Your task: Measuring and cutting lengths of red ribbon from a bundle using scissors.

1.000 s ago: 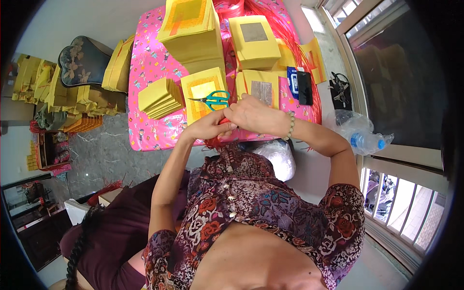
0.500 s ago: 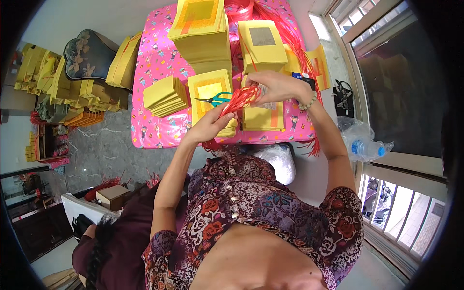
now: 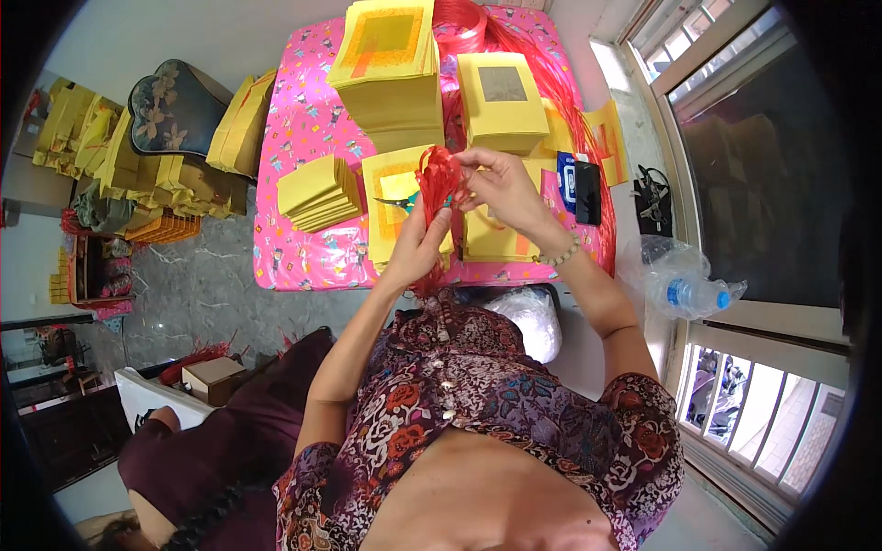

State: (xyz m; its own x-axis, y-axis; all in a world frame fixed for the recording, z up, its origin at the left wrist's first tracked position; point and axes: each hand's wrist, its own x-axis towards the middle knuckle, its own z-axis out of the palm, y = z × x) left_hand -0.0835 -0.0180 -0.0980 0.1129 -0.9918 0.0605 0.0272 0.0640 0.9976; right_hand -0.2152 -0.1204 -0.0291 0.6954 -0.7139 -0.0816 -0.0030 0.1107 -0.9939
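Observation:
A bunch of thin red plastic ribbon [image 3: 435, 179] stands up in loops above the pink-covered table. My left hand [image 3: 418, 248] is closed round its lower part, and loose strands hang below the fist. At the bunch's right side my right hand [image 3: 507, 188] has its thumb and fingers pinched on the loops. Beneath and behind the bunch lies a pair of scissors [image 3: 393, 201], its teal handles partly hidden. It rests on a stack of yellow paper [image 3: 378, 234] with an orange-gold panel. Another yellow stack [image 3: 501, 241] sits below my right hand.
Tall yellow paper stacks [image 3: 386, 106] and a red ribbon coil [image 3: 459, 28] stand farther back. A phone [image 3: 587, 193] and a blue packet [image 3: 566, 176] lie at right, near long red strands. A co-worker in a dark sleeve [image 3: 220, 459] is at lower left.
The ribbon bunch, earlier stretched slantwise between my hands, now stands upright in loops. My right hand has come lower and closer to my left, uncovering the phone. The co-worker has shifted left.

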